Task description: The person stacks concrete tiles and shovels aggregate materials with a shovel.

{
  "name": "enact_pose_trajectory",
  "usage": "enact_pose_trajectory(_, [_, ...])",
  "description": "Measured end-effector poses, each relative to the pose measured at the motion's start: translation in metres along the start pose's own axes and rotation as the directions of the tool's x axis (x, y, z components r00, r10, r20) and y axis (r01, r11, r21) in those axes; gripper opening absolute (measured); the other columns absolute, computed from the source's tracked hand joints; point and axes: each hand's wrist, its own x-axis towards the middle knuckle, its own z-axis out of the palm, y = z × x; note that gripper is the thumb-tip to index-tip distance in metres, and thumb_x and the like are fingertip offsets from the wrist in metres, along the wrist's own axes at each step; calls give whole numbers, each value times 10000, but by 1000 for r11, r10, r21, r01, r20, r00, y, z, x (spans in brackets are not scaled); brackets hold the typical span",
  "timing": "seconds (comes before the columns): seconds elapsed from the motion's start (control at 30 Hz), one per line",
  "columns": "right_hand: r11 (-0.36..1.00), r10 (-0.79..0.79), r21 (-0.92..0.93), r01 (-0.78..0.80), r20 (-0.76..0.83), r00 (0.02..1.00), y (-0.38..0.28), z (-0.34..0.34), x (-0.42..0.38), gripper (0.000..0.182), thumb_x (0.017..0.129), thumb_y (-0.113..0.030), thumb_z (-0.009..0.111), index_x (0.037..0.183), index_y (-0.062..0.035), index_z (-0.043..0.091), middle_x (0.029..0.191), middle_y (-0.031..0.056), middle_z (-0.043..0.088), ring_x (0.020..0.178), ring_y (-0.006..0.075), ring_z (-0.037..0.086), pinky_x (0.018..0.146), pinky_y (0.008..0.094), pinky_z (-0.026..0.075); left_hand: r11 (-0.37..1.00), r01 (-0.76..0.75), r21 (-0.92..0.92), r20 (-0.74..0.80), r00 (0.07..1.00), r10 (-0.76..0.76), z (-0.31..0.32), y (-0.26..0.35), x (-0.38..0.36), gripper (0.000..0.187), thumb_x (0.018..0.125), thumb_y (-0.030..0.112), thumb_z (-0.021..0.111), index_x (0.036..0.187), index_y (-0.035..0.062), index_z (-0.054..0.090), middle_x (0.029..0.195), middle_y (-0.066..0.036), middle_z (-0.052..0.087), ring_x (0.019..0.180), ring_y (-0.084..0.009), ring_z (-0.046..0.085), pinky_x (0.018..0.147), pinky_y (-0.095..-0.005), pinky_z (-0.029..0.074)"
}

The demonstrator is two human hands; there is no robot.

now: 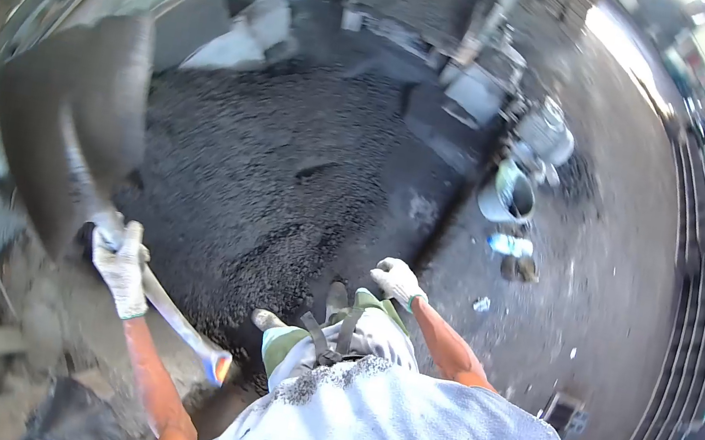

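My left hand point(121, 267), in a white knit glove, is closed round the shaft of a shovel point(99, 117). The broad grey blade is lifted at the left, above the heap's edge. Its shaft slants down to a coloured end point(218, 367) near my side. Dark wet gravelly mix point(256, 185) spreads over the ground in front of my feet. My right hand point(396, 281), also gloved, is beside my right knee and holds nothing visible; its fingers look loosely apart.
Stone slabs point(190, 20) lean at the upper left. Right of the mix stand a bucket point(506, 194) and a pale rounded container point(546, 133). A plastic bottle point(510, 246) lies near them. Long bars or steps point(702, 278) run along the far right.
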Motion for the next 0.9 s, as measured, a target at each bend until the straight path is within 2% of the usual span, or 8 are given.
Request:
enact_pose_trajectory(0.17, [948, 150, 302, -94, -167, 975, 36, -46, -22, 402, 877, -345, 684, 1121, -27, 714, 981, 151, 741, 872, 267, 716, 802, 387, 558, 967, -210, -143, 161, 959, 232, 96, 50, 43, 393, 950, 69, 670, 1313, -33, 556, 698, -44, 592, 550, -134, 563, 542, -303, 494])
enact_pose_trajectory(0.4, [953, 241, 294, -71, -598, 764, 113, -29, -68, 470, 946, -479, 657, 1141, -53, 694, 1067, 199, 729, 1027, 367, 693, 889, 450, 520, 791, 228, -568, 456, 887, 72, 260, 75, -22, 317, 1011, 187, 619, 1265, 3, 571, 782, -51, 588, 587, -161, 538, 577, -360, 495])
enact_pose_trajectory(0.6, [839, 527, 533, -110, -744, 411, 176, -58, -155, 479, 928, -446, 687, 1187, -43, 686, 1164, 214, 712, 1096, 328, 696, 950, 408, 516, 574, 664, -479, 673, 698, -246, 388, 36, -114, 203, 996, 263, 643, 1037, 75, 576, 699, -4, 558, 560, -143, 526, 569, -343, 479])
enact_pose_trajectory(0.67, [693, 693, 673, -258, -524, 495, 216, -90, -200, 517, 853, -377, 762, 1216, -16, 686, 1160, 194, 721, 1064, 297, 707, 950, 364, 528, 521, 769, -370, 719, 592, -363, 422, 11, -150, 205, 990, 276, 648, 1006, 86, 571, 683, -2, 540, 557, -142, 522, 571, -340, 480])
enact_pose_trajectory(0.73, [644, 719, 764, -23, -596, 358, 309, -57, -216, 500, 788, -282, 793, 1187, -3, 680, 1099, 176, 728, 988, 285, 710, 916, 364, 542, 479, 835, -272, 755, 494, -432, 443, -2, -193, 181, 983, 258, 646, 966, 97, 566, 691, -2, 529, 551, -147, 518, 568, -342, 481])
enact_pose_trajectory(0.8, [696, 718, 685, -215, -663, 212, 323, -65, -246, 428, 764, -104, 717, 1165, 29, 650, 1082, 169, 727, 962, 254, 700, 884, 375, 553, 457, 876, -153, 771, 395, -499, 466, -28, -222, 170, 977, 260, 652, 940, 113, 574, 702, -3, 533, 552, -157, 505, 574, -358, 478])
enact_pose_trajectory(0.87, [401, 894, 912, 85, -410, 181, 322, -71, -273, 406, 770, -47, 671, 1167, 36, 656, 1062, 165, 720, 952, 245, 689, 883, 358, 546, 408, 910, -77, 799, 301, -521, 486, -41, -250, 173, 968, 278, 669, 918, 137, 581, 706, -7, 533, 554, -170, 477, 587, -388, 475])
enact_pose_trajectory(0.9, [454, 882, 891, 10, -452, 132, 346, -58, -278, 391, 775, -36, 655, 1159, 38, 656, 1038, 161, 715, 931, 238, 685, 871, 350, 545, 402, 915, -42, 787, 278, -551, 497, -43, -262, 182, 963, 285, 675, 915, 137, 580, 703, -8, 532, 555, -173, 482, 587, -392, 477])
